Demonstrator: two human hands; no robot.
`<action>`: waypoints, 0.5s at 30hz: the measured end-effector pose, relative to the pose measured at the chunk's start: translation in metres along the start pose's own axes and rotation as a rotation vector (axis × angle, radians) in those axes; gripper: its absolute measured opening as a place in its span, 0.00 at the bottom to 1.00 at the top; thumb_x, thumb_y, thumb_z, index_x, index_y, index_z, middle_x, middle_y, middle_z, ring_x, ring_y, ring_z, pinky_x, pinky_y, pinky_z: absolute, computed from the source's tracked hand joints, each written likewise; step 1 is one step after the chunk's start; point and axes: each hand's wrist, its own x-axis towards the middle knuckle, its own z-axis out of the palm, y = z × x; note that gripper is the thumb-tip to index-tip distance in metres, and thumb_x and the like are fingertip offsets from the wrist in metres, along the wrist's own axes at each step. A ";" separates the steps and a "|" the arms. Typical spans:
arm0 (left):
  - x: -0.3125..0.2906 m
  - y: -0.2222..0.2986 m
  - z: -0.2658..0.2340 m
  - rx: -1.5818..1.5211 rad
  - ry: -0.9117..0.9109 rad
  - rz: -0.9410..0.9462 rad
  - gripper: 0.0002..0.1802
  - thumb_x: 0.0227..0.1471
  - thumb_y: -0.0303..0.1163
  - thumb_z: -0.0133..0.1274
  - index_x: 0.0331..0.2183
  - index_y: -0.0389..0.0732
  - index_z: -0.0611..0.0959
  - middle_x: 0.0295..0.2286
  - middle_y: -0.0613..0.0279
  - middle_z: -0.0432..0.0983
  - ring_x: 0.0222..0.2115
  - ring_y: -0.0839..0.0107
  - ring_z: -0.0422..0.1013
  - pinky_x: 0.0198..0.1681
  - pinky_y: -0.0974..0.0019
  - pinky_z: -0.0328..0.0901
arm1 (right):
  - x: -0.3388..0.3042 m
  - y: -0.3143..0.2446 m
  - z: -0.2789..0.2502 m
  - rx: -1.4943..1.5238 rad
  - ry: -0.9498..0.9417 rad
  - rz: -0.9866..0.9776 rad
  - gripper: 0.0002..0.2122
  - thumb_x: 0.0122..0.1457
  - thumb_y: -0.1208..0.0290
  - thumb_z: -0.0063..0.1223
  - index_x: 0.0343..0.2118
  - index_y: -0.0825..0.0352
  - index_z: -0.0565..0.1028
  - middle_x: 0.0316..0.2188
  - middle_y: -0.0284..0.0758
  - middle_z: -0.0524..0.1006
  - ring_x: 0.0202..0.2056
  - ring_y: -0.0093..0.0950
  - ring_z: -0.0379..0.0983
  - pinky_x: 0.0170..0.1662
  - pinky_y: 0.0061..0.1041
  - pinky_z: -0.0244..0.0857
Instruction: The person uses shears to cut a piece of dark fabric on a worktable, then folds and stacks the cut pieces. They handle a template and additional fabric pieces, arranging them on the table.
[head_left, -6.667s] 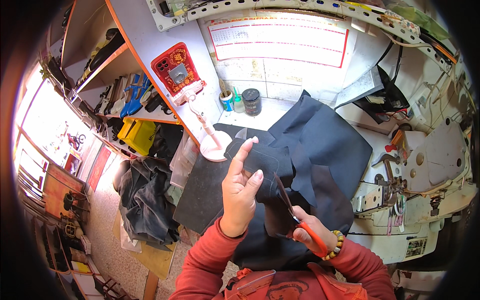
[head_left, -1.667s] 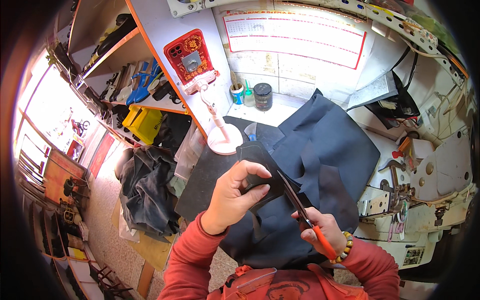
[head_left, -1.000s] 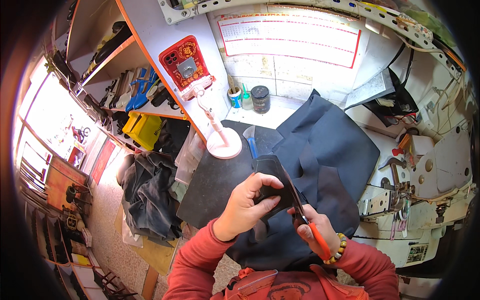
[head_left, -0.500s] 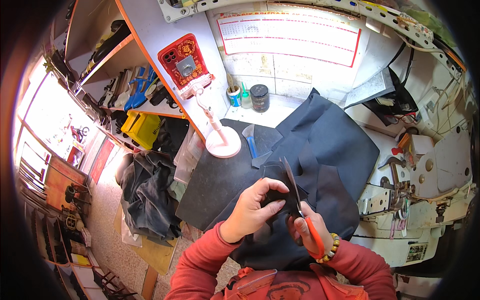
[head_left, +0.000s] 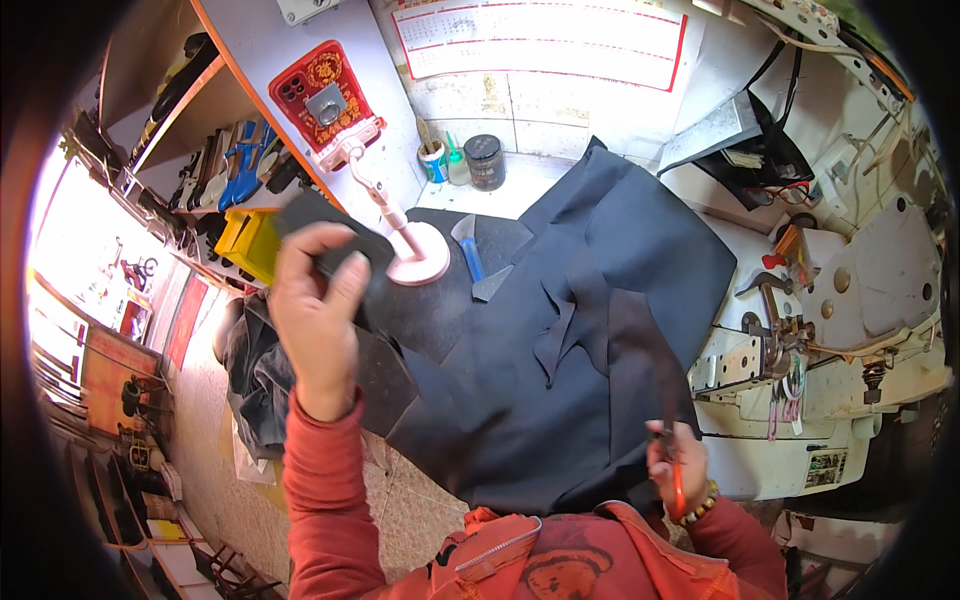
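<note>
The white shelf held shoes, blue and pale ones. Over the surface was spread a large black sheet, smooth, with soft folds. The left hand, raised left of the phone stand, pinched a flat black piece, partly hidden by this hand. The right hand was grasping orange-handled scissors; their dark blades were blurred. The round dark jar did not show its contents; the small cup contained a brush.
</note>
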 end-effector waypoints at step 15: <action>-0.069 -0.122 0.088 0.287 -0.471 -0.150 0.16 0.45 0.25 0.59 0.39 0.36 0.79 0.42 0.47 0.72 0.45 0.53 0.69 0.51 0.58 0.63 | -0.081 0.088 -0.100 -0.497 0.664 0.371 0.23 0.54 0.76 0.56 0.53 0.72 0.65 0.33 0.36 0.73 0.31 0.25 0.70 0.36 0.23 0.65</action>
